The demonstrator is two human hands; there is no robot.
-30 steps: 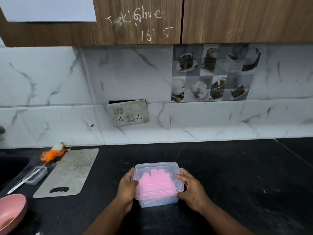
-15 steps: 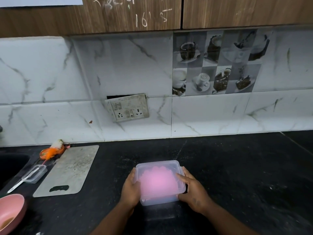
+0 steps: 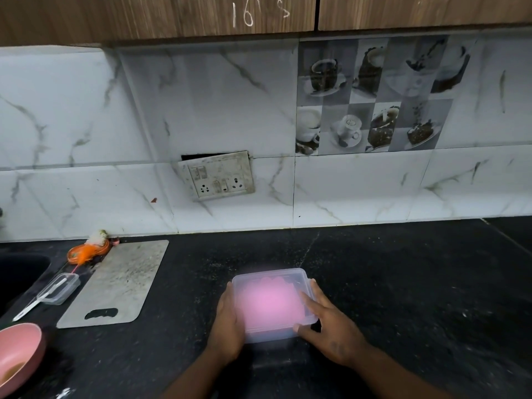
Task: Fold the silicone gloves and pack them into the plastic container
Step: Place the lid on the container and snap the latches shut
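A translucent plastic container (image 3: pixel 275 305) is sitting on the black countertop (image 3: pixel 403 283) in the near middle of the scene, with its lid on. Pink silicone gloves (image 3: pixel 270 305) are showing through the lid as a blurred pink mass filling most of the inside; how they are folded cannot be told.

The left hand (image 3: pixel 227 323) is lying flat against the container's left wall, fingers together and pressing along the side. The right hand (image 3: pixel 328 326) is resting on the right side, fingers spread over the lid's right edge and the thumb touching the near right corner. The 2 hands are bracketing the box without lifting it.

To the far left, a grey cutting board (image 3: pixel 118 283) is lying flat, well apart from the container. Just left of it a small clear box (image 3: pixel 59 287) is sitting, and a pink bowl (image 3: pixel 17 355) is peeking in at the near left edge.
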